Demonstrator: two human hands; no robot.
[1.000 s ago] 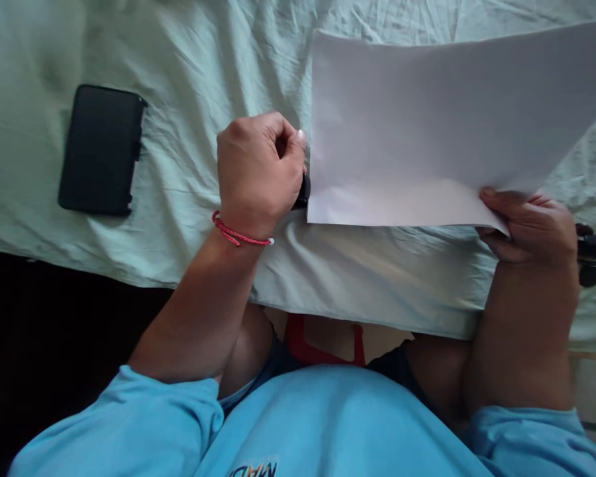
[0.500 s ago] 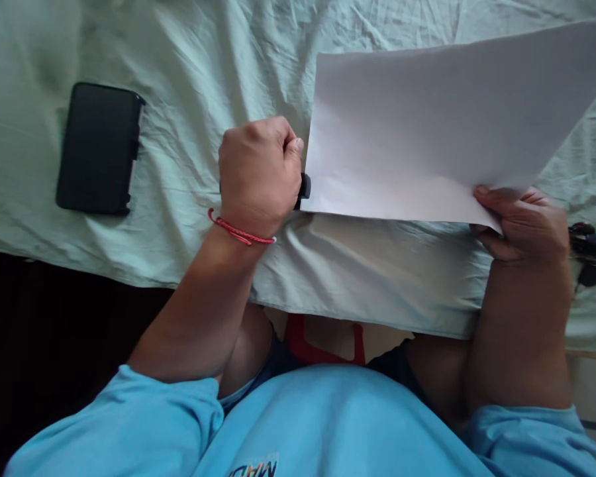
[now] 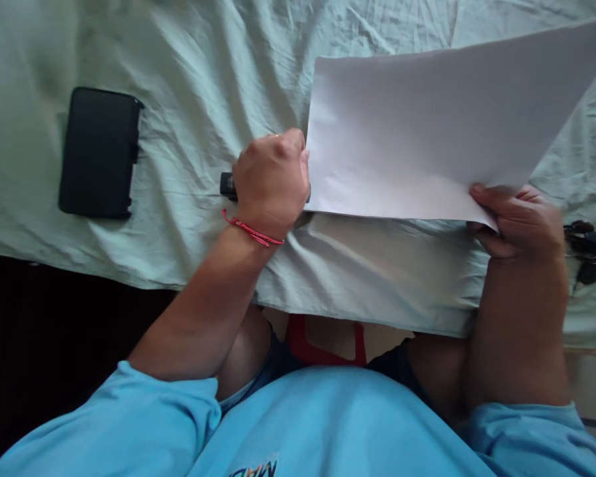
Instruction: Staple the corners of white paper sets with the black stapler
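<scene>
Left hand [image 3: 272, 180] clenched on a small black object [image 3: 227, 185] at the paper's edge; right hand [image 3: 519, 222] pinching the paper [image 3: 427, 132] corner, lifting it off the bed [image 3: 203, 66].

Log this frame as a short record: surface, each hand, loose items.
surface: pale green sheet, wrinkled
left hand: closed around a small black object, one end showing, beside the paper's left edge
right hand: pinching the near right corner of the paper
paper: white, blank, lifted
loose items: black case at left; keys at right edge
</scene>
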